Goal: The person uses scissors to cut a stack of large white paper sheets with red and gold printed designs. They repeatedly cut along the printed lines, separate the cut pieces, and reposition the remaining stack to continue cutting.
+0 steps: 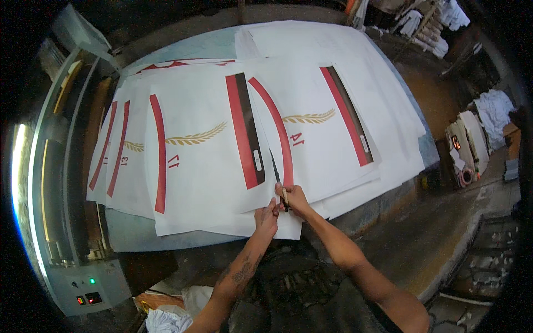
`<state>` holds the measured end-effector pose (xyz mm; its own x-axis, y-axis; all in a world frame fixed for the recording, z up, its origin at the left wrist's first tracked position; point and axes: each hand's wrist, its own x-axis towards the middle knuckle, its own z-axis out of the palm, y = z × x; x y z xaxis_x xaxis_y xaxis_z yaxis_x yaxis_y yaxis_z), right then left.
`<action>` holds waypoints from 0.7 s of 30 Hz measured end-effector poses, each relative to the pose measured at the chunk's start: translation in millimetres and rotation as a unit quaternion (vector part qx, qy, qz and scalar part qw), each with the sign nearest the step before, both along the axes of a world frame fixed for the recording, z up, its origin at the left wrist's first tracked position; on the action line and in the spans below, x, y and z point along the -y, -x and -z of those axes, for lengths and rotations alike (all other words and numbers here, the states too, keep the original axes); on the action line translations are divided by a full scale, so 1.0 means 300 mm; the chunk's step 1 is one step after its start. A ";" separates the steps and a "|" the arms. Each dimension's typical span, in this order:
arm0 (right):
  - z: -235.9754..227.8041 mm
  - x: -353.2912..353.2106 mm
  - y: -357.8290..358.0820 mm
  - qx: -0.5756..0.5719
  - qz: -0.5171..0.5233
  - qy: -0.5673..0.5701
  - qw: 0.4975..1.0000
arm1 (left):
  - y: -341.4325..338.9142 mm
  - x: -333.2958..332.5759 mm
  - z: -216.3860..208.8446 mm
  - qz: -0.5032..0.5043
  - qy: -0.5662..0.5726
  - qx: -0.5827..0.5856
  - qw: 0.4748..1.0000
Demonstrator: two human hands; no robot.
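My right hand [296,200] is closed around the handles of a pair of scissors [276,171], the dark blades pointing away from me. Those blades lie along a cut line in a white printed sheet [202,183], between a red-and-black bar [244,130] on the left and a curved red band [276,114] on the right. Just left of the handles, my left hand [267,217] pinches the sheet's near edge. The two hands almost touch. Gold leaf sprays [197,135] and red figures are also printed on the sheets.
Several overlapping printed sheets cover a pale blue table [130,227] with a rounded edge. A tall machine [61,166] with rollers and lit indicators stands at the left. White cloth [494,114] and stacked material [466,144] lie at the right. More cloth [166,321] sits low at the left.
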<state>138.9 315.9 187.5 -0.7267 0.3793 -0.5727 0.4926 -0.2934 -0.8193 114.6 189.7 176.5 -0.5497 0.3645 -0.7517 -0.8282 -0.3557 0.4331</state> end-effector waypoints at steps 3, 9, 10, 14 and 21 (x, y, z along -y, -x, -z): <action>-0.031 -0.049 0.097 0.012 -0.022 -0.061 0.998 | 0.000 0.006 -0.020 -0.020 -0.011 -0.001 1.000; -0.040 -0.141 0.274 -0.010 -0.037 -0.053 0.998 | 0.001 0.018 0.004 -0.009 -0.030 -0.001 1.000; -0.034 -0.156 0.309 -0.017 -0.037 -0.050 0.998 | 0.002 0.015 0.002 -0.013 -0.029 -0.003 0.999; 0.002 -0.233 0.450 -0.047 -0.061 -0.062 0.995 | 0.003 0.005 -0.053 -0.043 -0.028 -0.009 0.999; 0.068 -0.359 0.774 -0.056 -0.062 -0.054 0.995 | 0.024 0.020 -0.182 0.059 0.047 -0.018 0.997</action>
